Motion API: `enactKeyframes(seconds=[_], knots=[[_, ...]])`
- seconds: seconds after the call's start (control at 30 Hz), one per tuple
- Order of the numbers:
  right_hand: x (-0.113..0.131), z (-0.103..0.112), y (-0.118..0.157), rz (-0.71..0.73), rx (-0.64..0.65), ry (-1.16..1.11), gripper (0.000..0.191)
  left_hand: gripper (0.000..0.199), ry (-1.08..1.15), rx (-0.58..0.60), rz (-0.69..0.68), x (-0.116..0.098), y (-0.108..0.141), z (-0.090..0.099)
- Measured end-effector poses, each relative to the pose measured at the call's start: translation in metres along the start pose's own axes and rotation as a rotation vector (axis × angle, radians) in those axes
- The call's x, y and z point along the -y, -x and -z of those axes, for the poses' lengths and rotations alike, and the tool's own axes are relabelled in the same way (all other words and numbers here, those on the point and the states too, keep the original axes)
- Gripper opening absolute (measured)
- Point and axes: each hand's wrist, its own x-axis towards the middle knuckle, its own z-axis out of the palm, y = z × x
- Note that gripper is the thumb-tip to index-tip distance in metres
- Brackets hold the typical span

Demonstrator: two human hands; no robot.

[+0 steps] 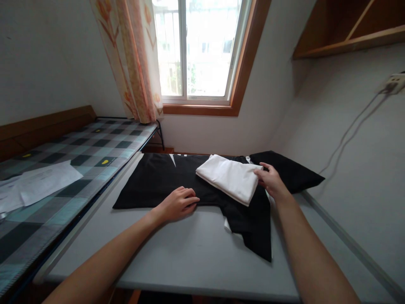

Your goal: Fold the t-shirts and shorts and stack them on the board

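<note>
A black garment (164, 181) lies spread over the grey-white table (190, 249), one part of it pointing down at the right. On top of it rests a folded white cloth (230, 177). My right hand (270, 179) pinches the cloth's right corner between thumb and fingers. My left hand (180, 203) lies at the garment's lower edge, left of the white cloth, fingers bent and resting lightly on the fabric; nothing is seen held in it. More black fabric (284, 171) extends behind my right hand.
To the left is a bed with a checked cover (117, 141) and white papers (47, 181). Behind the table are a window (209, 50) and a flowered curtain (133, 55). A cable (344, 139) hangs from a wall socket (395, 83) at right, below a wooden shelf (363, 44).
</note>
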Motion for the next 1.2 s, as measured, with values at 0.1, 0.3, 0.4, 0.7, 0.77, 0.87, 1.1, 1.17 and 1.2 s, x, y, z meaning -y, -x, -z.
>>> enactKeyframes(seconds=[0.1, 0.3, 0.4, 0.7, 0.77, 0.87, 1.1, 1.17, 1.2], knots=[[-0.015, 0.01, -0.014, -0.13, 0.049, -0.12, 0.022, 0.027, -0.005, 0.006, -0.004, 0.001, 0.0, -0.002], [-0.02, 0.02, -0.012, -0.198, 0.304, -0.058, 0.012, 0.027, 0.005, 0.026, 0.006, 0.002, 0.001, -0.004], [-0.021, 0.02, -0.01, -0.217, 0.397, 0.062, 0.03, 0.028, 0.018, 0.036, 0.011, 0.003, 0.001, -0.004], [-0.016, 0.012, -0.01, -0.199, 0.216, -0.092, 0.018, 0.026, 0.042, 0.036, 0.031, 0.006, 0.001, -0.006], [-0.014, 0.011, -0.004, -0.22, 0.268, -0.103, 0.026, 0.025, 0.048, 0.032, 0.033, 0.007, 0.0, -0.007], [-0.012, 0.012, 0.004, -0.206, 0.371, -0.067, 0.043, 0.025, 0.041, 0.039, 0.034, 0.007, -0.001, -0.008], [0.041, 0.049, 0.004, -0.095, 0.21, 0.196, 0.049, 0.025, 0.063, 0.027, 0.051, 0.007, -0.001, -0.009], [0.075, 0.061, 0.005, -0.048, 0.187, 0.32, 0.042, 0.024, 0.055, 0.029, 0.06, 0.008, -0.001, -0.011], [0.092, 0.065, 0.006, -0.033, 0.188, 0.377, 0.041, 0.024, 0.052, 0.031, 0.067, 0.008, -0.002, -0.012]])
